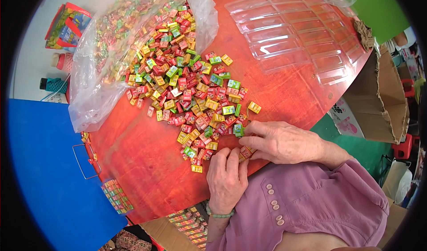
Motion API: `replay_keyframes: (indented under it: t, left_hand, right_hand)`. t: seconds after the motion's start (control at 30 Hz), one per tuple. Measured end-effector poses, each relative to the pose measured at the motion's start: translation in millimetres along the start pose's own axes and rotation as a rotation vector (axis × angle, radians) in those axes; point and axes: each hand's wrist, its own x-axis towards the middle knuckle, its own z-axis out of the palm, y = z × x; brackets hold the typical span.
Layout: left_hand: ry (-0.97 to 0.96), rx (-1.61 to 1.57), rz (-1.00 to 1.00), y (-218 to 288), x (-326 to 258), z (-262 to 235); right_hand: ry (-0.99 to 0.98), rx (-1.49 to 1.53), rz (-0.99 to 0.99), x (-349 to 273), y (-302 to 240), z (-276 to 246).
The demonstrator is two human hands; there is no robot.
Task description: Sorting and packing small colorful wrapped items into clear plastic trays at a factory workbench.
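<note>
A loose heap of small red, yellow and green boxes (pixel 187 95) spreads over the red table (pixel 151 175). At the table's near edge, my left hand (pixel 227 177) has bent fingers against a short row of small boxes (pixel 245 152). My right hand (pixel 282 142) comes in from the right, its thumb side closed on the same row. Its forefinger reaches toward a small green box (pixel 238 130) at the heap's edge. Fingers partly hide how many boxes are in the row.
A clear plastic bag (pixel 100 86) with more boxes lies open at the back left. Clear compartment trays (pixel 275 33) rest at the back right. Open cardboard box (pixel 373 95) stands right of the table. Packed boxes (pixel 118 196) sit by the left edge, more (pixel 189 224) below.
</note>
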Motion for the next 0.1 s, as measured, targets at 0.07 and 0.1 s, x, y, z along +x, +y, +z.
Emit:
replay_keyframes:
  t: [0.07, 0.1]
  left_hand:
    - [0.016, 0.024, 0.025, -0.5, -0.1, 0.1]
    - [0.019, 0.021, 0.027, -0.5, 0.1, -0.1]
  right_hand:
    - [0.106, -0.047, 0.007, 2.3, 1.1, -2.8]
    - [0.124, -0.098, 0.018, 3.7, 4.3, -3.2]
